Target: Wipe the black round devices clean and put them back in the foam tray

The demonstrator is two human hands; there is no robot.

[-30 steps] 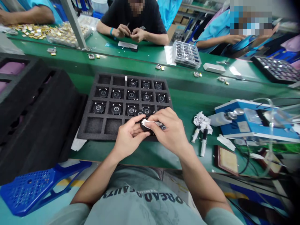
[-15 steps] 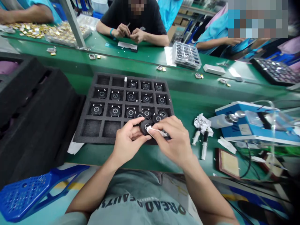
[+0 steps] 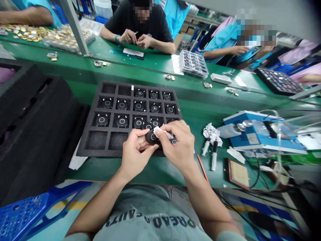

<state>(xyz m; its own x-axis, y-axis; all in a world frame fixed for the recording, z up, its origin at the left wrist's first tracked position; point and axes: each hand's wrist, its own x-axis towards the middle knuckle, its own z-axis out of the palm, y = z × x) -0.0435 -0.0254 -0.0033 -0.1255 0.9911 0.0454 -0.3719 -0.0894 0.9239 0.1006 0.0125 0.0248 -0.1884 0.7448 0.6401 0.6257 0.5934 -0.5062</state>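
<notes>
White cloth (image 3: pixel 158 131) has shifted from the face of the black watch case (image 3: pixel 150 136) toward its far edge, and a red stick (image 3: pixel 201 165) now shows beside the right forearm, to the right of the foam tray (image 3: pixel 99 153). The person holds the case just above the tray's near edge, its round sensor back tilted upward. The left hand (image 3: pixel 136 152) has its fingers closed on the rim; the right hand (image 3: pixel 178 143) pinches the folded cloth between thumb and forefinger against the case.

The step in hand looks like wiping the back. The next move probably calls for a steady left grip and light pressure as the cloth follows the rim.

Both hands hide most of the tray's near row and part of its right side. Another case (image 3: pixel 174 141) peeks out under the right hand; whether it is held or lies in the tray cannot be told. The cloth covers part of the held case, and the remaining right fingers are curled out of sight.
</notes>
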